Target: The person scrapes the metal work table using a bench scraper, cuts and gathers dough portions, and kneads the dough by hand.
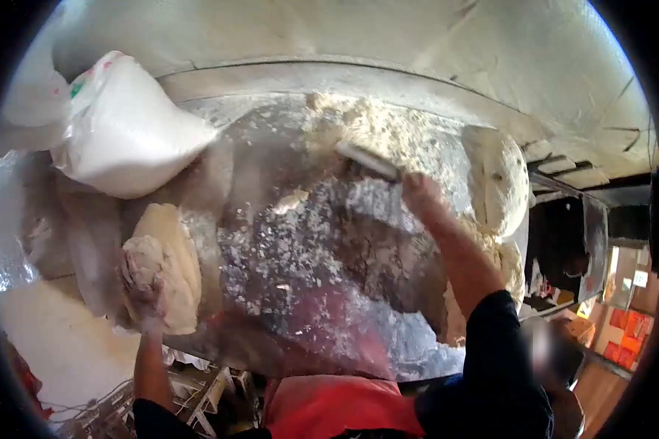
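My left hand (145, 289), dusted with flour, is closed on a pale lump of dough (179, 256) at the left of the worktop. Some of its fingers blend into the floury dough. Out over the upper middle of the worktop, my right hand (419, 192) grips what looks like a dough scraper (370, 159), blurred and seen nearly edge-on. Loose flour (395, 128) lies heaped just beyond the scraper. Between my hands, a small scrap of dough (291, 201) sits on the dark, flour-streaked worktop (271, 256).
A bulging white sack (128, 128) stands at the back left. Large floury dough masses (499, 183) line the right side. A raised ledge and wall (359, 77) bound the back. Another person (556, 351), partly visible, is at the lower right.
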Tool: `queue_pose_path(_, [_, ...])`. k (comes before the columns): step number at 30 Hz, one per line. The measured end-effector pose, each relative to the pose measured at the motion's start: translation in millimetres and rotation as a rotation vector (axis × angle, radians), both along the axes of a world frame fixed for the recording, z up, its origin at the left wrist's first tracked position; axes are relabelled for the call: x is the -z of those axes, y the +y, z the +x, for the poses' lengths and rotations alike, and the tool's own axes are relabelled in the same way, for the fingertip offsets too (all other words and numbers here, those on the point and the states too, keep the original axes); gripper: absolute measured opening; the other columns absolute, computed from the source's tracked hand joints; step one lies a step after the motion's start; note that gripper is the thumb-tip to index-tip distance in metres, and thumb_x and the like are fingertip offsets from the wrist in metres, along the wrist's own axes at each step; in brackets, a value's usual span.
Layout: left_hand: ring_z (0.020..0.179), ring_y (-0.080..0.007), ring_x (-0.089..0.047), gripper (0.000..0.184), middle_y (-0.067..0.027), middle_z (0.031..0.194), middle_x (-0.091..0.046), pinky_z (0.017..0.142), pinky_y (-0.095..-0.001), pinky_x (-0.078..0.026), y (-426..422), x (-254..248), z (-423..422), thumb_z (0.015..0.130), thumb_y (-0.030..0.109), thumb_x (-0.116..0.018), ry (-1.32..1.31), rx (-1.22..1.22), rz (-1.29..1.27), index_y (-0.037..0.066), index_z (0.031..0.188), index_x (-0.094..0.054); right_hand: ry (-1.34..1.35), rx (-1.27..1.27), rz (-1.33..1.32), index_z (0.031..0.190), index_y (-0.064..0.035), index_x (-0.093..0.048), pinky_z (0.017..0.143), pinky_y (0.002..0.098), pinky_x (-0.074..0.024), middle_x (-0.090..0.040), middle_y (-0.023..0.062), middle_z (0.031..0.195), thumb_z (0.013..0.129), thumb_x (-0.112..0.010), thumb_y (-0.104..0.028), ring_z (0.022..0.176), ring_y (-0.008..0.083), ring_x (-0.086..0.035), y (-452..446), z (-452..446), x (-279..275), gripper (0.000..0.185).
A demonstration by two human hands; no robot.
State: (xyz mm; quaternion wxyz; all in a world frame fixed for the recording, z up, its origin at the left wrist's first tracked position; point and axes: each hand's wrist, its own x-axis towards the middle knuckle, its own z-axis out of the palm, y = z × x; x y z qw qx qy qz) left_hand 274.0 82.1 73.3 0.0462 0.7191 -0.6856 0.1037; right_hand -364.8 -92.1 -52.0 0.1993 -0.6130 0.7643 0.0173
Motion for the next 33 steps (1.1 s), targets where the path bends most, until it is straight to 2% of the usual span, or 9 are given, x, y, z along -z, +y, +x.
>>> queue_pose_path(4, [0.15,-0.0298,-0.03,0.069,-0.0136,0.164,-0.03,0.122,-0.0527,-0.022,-5,-15,-16,0.103,0.045,-0.041,-0.03,0.033,-0.023,0.007,0.159,-0.025,0.024,-0.339,-0.016,0.128,-0.0092,-0.06,0.046,0.034,-0.0531,-0.069,0.0149,0.086,0.108,-0.038,-0.031,0.063,0.0221,-0.063,4,45,-36,0.036])
queue_pose_path(12, [0.15,-0.0305,-0.028,0.071,-0.0138,0.164,-0.029,0.123,-0.0498,-0.021,-6,-13,-10,0.102,0.047,-0.042,-0.061,-0.058,0.042,0.006,0.158,-0.026,-0.102,-1.059,0.341,0.131,-0.0131,-0.06,0.054,0.048,-0.0524,-0.068,0.0104,0.077,0.098,-0.048,-0.026,0.065,0.0275,-0.068,180,154,-44,0.037])
queue_pose_path(17, [0.149,-0.0378,-0.029,0.079,-0.0197,0.162,-0.03,0.125,-0.0513,-0.017,-2,-5,-8,0.1,0.055,-0.043,-0.075,-0.092,0.033,0.003,0.157,-0.027,0.366,-0.631,0.143,0.112,-0.0062,-0.067,0.06,0.0472,-0.0535,-0.067,0.0159,0.083,0.098,-0.052,-0.03,0.074,0.0316,-0.067,72,123,15,0.031])
queue_pose_path(20, [0.149,-0.0282,-0.033,0.078,-0.0133,0.163,-0.032,0.123,-0.0453,-0.023,-2,-13,-1,0.099,0.057,-0.044,1.25,-0.077,-0.096,0.006,0.158,-0.03,-0.013,-0.095,-0.146,0.109,-0.0074,-0.067,0.071,0.051,-0.0553,-0.069,0.0209,0.094,0.102,-0.044,-0.028,0.083,0.0386,-0.068,-9,99,1,0.032])
queue_pose_path(23, [0.151,-0.0247,-0.03,0.076,-0.0108,0.165,-0.029,0.124,-0.0455,-0.021,-10,-24,-4,0.102,0.057,-0.034,0.06,0.007,0.005,0.007,0.16,-0.026,-0.138,-0.331,0.164,0.122,0.0003,-0.054,0.064,0.0473,-0.0555,-0.068,0.018,0.094,0.105,-0.042,-0.039,0.077,0.0322,-0.069,21,147,-81,0.044])
queue_pose_path(25, [0.153,-0.0263,-0.025,0.077,-0.0134,0.165,-0.027,0.125,-0.0442,-0.018,-12,-25,-11,0.103,0.056,-0.031,-0.138,-0.013,0.052,0.002,0.159,-0.024,-0.039,-0.592,-0.002,0.128,-0.0186,-0.056,0.054,0.0455,-0.0537,-0.066,0.0097,0.089,0.101,-0.049,-0.03,0.075,0.0289,-0.068,107,171,-51,0.03])
queue_pose_path(26, [0.154,-0.0271,-0.023,0.078,-0.0147,0.166,-0.026,0.125,-0.0436,-0.016,-5,-26,-12,0.104,0.055,-0.03,-0.237,-0.011,0.087,-0.001,0.158,-0.023,-0.135,-0.449,0.448,0.135,-0.0308,-0.054,0.054,0.0463,-0.0536,-0.067,0.0064,0.093,0.098,-0.053,-0.03,0.078,0.0293,-0.069,143,189,-88,0.037])
queue_pose_path(31, [0.153,-0.028,-0.025,0.077,-0.0148,0.164,-0.028,0.124,-0.0445,-0.017,1,-26,2,0.102,0.051,-0.041,0.274,-0.089,0.361,0.0,0.158,-0.023,-0.012,-0.915,0.558,0.154,-0.013,-0.037,0.056,0.0477,-0.0517,-0.069,0.012,0.106,0.09,-0.061,-0.028,0.085,0.0277,-0.071,280,205,-99,0.071])
queue_pose_path(33, [0.151,-0.0323,-0.028,0.077,-0.0169,0.163,-0.03,0.124,-0.0459,-0.018,-6,-13,6,0.1,0.049,-0.047,-0.054,-0.045,0.083,0.003,0.158,-0.024,-0.025,-0.976,0.467,0.156,-0.0016,-0.028,0.058,0.0457,-0.0515,-0.069,0.0127,0.104,0.088,-0.062,-0.028,0.085,0.027,-0.071,271,197,-103,0.081])
